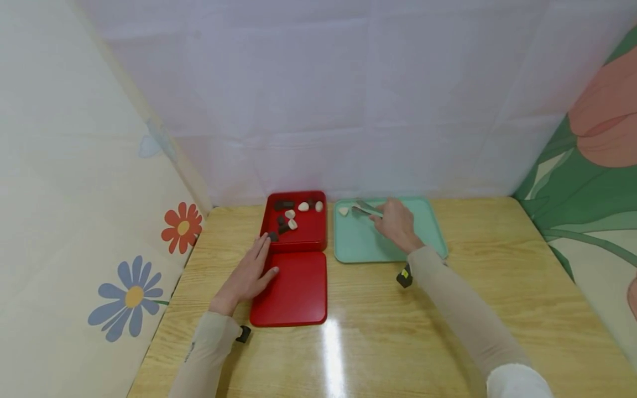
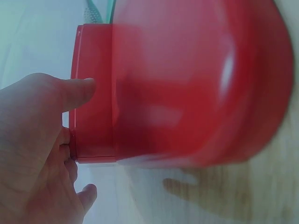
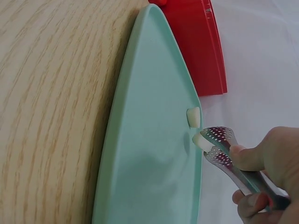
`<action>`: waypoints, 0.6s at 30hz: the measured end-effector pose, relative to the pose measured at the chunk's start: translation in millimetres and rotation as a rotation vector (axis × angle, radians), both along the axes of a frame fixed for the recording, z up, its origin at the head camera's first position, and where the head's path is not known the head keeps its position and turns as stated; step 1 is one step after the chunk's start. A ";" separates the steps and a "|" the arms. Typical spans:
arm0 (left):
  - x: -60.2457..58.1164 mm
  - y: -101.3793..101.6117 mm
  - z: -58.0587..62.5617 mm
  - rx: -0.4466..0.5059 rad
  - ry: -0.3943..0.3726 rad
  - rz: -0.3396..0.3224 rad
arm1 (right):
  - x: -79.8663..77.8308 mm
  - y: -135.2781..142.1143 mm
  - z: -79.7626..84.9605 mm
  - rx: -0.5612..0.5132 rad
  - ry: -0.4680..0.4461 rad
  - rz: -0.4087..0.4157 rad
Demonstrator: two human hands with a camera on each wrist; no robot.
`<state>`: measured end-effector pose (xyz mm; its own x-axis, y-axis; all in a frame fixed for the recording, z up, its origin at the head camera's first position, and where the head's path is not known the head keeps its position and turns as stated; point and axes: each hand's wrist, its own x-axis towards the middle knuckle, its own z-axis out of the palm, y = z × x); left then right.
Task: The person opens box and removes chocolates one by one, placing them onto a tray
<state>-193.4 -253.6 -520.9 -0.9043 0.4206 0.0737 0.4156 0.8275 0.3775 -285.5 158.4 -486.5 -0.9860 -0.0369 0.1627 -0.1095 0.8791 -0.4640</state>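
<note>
My right hand [image 1: 398,221] grips metal tongs [image 3: 220,135] over the far left part of a mint-green tray [image 1: 368,243]. Between the perforated tips of the tongs is a white pebble-like piece [image 3: 202,143], just above the tray. Another white piece [image 1: 344,211] lies on the tray near its back left corner. On the left, a red box [image 1: 309,235] holds several white and dark pieces. My left hand [image 1: 246,273] touches the box's front left corner, fingers extended along it and thumb at its front wall.
A flat red lid [image 1: 298,290] lies directly in front of the box. Box and tray stand side by side on a wooden table [image 1: 368,331], close to the white sheet [image 1: 348,110] at its back edge. Flower-patterned panels flank both sides.
</note>
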 end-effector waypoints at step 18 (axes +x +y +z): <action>1.2 0.8 1.3 0.003 0.005 -0.002 | -1.2 -0.2 -5.9 0.013 0.004 -0.001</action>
